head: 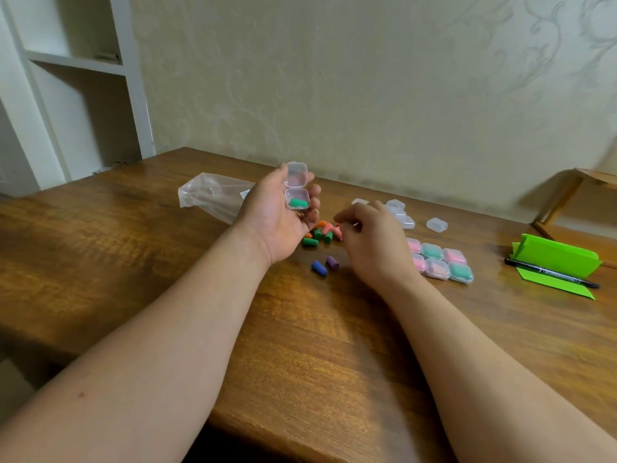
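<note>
Clear case (296,188) lies open in the upturned left hand (273,222), raised above the wooden table (133,262). The fingers curl round its far and right sides, and the thumb is at its left edge. Table: brown, glossy, visible grain.

Right hand (374,242): palm down, just right of the left hand and apart from the case. Its fingers are curled over the earplug pile (317,233), with the tips close at a pink plug; cannot tell whether it is pinched.

Case: thin transparent plastic, two rounded-square halves joined at a hinge. Long axis runs away from the person, lid half toward the wall.

Green earplug (298,203): lies in the near half. Foam, short cylinder, long axis left-right across the case.
</note>
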`<control>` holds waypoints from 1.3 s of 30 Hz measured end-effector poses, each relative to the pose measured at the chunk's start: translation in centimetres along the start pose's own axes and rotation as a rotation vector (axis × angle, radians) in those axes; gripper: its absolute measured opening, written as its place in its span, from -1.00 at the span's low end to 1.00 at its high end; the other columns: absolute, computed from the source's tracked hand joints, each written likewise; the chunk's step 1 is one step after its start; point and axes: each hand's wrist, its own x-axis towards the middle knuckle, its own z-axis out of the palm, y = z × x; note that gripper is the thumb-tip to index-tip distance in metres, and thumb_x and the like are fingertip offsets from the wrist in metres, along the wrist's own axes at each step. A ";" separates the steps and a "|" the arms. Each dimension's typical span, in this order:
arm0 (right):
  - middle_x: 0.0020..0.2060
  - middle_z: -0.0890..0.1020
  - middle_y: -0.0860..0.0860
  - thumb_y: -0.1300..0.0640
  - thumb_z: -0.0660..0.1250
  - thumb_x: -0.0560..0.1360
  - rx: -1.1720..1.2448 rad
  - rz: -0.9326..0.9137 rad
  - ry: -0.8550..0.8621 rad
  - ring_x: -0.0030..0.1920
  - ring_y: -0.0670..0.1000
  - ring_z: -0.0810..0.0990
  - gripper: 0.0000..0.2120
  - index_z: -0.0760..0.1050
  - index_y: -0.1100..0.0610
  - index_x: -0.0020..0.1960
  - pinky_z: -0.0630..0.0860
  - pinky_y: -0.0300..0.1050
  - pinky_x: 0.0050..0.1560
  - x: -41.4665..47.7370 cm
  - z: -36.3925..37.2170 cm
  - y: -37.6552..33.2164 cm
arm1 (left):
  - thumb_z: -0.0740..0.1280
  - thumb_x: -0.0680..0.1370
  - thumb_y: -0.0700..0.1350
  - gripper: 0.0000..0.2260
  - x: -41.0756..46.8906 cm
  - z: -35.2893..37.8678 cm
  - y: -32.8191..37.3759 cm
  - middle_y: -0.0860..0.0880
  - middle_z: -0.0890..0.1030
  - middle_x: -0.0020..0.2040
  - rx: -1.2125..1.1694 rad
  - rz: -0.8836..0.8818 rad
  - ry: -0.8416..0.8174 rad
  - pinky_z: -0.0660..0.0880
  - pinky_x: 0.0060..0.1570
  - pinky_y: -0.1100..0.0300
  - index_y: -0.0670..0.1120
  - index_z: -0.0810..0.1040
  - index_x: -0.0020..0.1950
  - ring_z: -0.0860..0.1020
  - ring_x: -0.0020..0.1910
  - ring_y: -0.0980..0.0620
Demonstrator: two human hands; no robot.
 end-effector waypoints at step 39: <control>-0.01 0.57 -0.06 0.11 0.43 0.57 0.026 -0.103 0.116 0.00 -0.02 0.57 -0.87 0.72 -0.04 0.07 0.48 -0.09 -0.06 -0.3 -1.5 -2.3 | 0.13 0.77 0.17 -0.50 -0.3 0.9 -2.7 -0.16 0.65 0.16 0.134 -0.130 -0.149 0.56 0.02 0.05 -0.13 0.57 0.50 0.62 -0.04 -0.03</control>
